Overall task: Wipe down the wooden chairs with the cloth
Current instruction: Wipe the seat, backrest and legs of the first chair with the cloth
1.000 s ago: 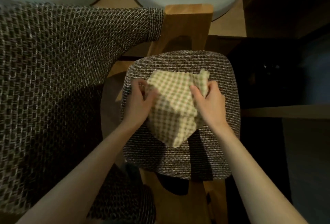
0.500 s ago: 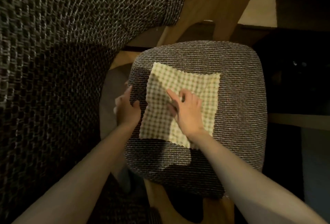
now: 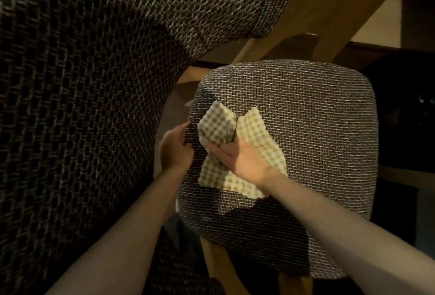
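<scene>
A green-and-cream checked cloth (image 3: 256,130) lies bunched on the left part of the chair's woven grey seat cushion (image 3: 306,130). My right hand (image 3: 240,158) lies on the cloth with its fingers curled into the folds at the cloth's left side. My left hand (image 3: 175,147) grips the seat's left edge, thumb on top. The chair's wooden frame (image 3: 329,12) rises behind the seat, and its curved woven backrest (image 3: 94,82) fills the left of the view.
A wooden leg (image 3: 219,268) shows below the seat's front. Dark space lies to the right of the seat, with a wooden ledge (image 3: 404,174) crossing it.
The cloth was lifted in both hands, then lay spread flat under my right hand. Now it is gathered toward the seat's left edge. My left hand has stayed at that edge.
</scene>
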`<act>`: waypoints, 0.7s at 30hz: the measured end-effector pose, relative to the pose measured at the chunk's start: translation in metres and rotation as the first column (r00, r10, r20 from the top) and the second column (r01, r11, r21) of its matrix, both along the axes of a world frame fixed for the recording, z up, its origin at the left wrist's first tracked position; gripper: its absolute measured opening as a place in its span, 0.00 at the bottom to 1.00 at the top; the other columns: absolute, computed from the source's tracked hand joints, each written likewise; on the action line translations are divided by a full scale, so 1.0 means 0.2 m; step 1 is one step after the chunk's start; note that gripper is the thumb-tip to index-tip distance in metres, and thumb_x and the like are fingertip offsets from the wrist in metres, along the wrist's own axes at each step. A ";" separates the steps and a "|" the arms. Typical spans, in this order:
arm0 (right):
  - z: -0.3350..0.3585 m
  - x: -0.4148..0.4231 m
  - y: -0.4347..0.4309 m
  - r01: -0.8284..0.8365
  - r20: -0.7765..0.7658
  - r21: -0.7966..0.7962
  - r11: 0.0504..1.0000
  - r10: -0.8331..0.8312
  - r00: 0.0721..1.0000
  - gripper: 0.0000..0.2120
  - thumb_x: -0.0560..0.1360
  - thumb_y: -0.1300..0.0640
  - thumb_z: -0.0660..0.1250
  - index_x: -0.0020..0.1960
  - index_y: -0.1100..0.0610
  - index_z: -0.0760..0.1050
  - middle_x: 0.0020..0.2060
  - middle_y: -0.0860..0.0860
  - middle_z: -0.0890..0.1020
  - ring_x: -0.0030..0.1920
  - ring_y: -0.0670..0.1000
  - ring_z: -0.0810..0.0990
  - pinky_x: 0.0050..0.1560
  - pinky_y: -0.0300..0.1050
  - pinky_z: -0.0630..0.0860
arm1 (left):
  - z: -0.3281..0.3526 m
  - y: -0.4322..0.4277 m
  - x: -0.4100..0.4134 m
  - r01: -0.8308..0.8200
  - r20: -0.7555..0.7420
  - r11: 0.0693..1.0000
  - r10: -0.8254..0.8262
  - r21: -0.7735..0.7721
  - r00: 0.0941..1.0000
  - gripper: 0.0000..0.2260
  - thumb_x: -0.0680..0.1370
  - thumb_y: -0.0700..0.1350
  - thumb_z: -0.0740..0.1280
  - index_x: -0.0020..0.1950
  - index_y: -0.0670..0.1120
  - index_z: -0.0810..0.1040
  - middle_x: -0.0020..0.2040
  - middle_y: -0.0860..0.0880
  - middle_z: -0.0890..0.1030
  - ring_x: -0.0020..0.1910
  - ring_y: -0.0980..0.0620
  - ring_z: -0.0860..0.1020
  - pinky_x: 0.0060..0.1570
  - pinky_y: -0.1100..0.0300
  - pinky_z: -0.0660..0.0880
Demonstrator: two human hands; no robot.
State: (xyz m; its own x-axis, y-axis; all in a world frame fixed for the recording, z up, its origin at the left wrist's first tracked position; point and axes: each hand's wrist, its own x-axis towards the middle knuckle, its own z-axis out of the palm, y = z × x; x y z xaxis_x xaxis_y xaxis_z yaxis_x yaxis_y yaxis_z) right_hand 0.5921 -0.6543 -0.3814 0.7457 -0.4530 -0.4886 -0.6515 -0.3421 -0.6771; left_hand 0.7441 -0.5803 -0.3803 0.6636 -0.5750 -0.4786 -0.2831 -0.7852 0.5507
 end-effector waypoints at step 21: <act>-0.07 0.23 -0.19 -0.031 -0.078 -0.609 0.793 -0.021 0.997 0.21 0.78 0.62 0.61 0.70 0.56 0.64 0.40 0.50 0.77 0.34 0.51 0.74 0.26 0.42 0.69 | 0.05 0.00 -0.03 -0.108 -0.268 0.994 0.104 0.001 0.958 0.19 0.74 0.34 0.64 0.60 0.52 0.79 0.55 0.48 0.82 0.55 0.47 0.79 0.57 0.47 0.76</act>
